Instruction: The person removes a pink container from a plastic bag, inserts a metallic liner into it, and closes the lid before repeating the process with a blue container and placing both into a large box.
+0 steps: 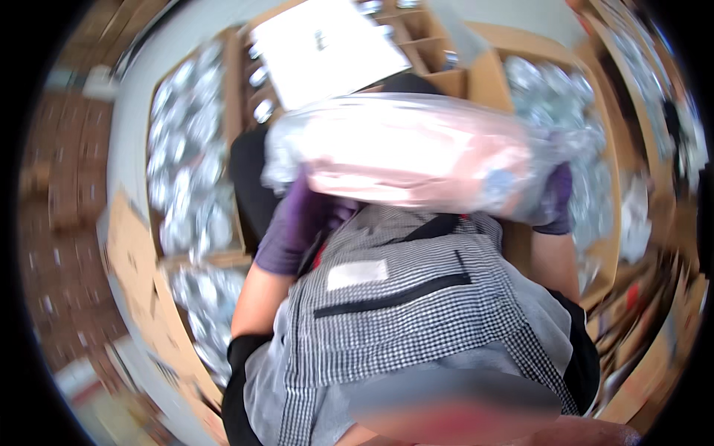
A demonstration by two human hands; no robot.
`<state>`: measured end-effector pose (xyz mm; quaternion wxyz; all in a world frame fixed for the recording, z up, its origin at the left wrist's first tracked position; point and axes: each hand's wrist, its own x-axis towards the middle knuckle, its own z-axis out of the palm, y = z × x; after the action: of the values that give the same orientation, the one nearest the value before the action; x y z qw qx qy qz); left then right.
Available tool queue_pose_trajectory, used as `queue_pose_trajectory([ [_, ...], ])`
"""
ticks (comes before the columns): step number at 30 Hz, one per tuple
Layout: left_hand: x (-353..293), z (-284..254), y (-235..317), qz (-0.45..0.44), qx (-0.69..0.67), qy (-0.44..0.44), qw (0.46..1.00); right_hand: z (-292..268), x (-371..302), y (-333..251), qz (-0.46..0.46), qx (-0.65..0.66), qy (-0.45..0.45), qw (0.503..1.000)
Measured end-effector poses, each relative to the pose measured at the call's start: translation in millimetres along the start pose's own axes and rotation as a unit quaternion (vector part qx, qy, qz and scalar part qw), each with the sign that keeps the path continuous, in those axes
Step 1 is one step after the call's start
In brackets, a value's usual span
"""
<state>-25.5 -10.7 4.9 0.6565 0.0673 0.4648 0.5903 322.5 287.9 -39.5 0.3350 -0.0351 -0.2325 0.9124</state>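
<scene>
A long pink bundle [416, 152] in loose transparent plastic lies crosswise above my lap, held up between both hands. My left hand [306, 219], in a purple glove, is closed on its left end from below; the fingers are partly hidden and smeared. At the other end my right hand [556, 195], also gloved in purple, grips the plastic, its fingers mostly behind the wrap. A flat white square sheet [327, 52] rests beyond the bundle, on top of a divided cardboard box [455, 80] with shiny round-topped items in some compartments.
An open carton [154, 160] full of shiny, transparent-wrapped items stands at left, with more such items [204, 297] nearer me. Another filled carton [611, 245] is at right. Brown stacked boxes [71, 163] line the far left. Flattened cardboard [632, 334] leans at lower right.
</scene>
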Motion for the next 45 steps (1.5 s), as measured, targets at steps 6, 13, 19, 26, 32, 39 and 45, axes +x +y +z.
queue_pose_trajectory([
  [6,25.7,26.6,89.5,-0.063,0.203,0.014,0.977,57.4,-31.6,4.5,-0.053,-0.228,-0.138,0.962],
  [13,50.9,-2.3,50.8,-0.015,0.484,-0.040,0.874,86.3,-59.3,-30.1,0.010,-0.305,0.103,0.947],
  [19,72.5,-15.1,94.9,0.245,0.878,0.003,0.411,-23.3,-92.6,-24.7,-0.145,-0.113,0.184,0.966],
  [26,88.5,214.8,50.2,0.378,0.706,-0.229,0.553,-54.3,-128.6,-121.6,-0.110,-0.829,0.273,0.476],
  [32,212.4,405.8,-129.0,0.336,0.592,-0.506,0.530,-122.8,-295.0,-290.5,-0.298,-0.407,0.453,0.735],
  [39,305.3,469.8,-317.6,0.180,0.504,-0.599,0.595,-270.5,-494.6,-178.5,-0.016,-0.783,0.622,-0.012],
  [45,293.4,529.6,-352.6,0.310,0.707,-0.600,0.207,-261.0,-457.6,-162.9,-0.180,-0.453,0.789,0.375],
])
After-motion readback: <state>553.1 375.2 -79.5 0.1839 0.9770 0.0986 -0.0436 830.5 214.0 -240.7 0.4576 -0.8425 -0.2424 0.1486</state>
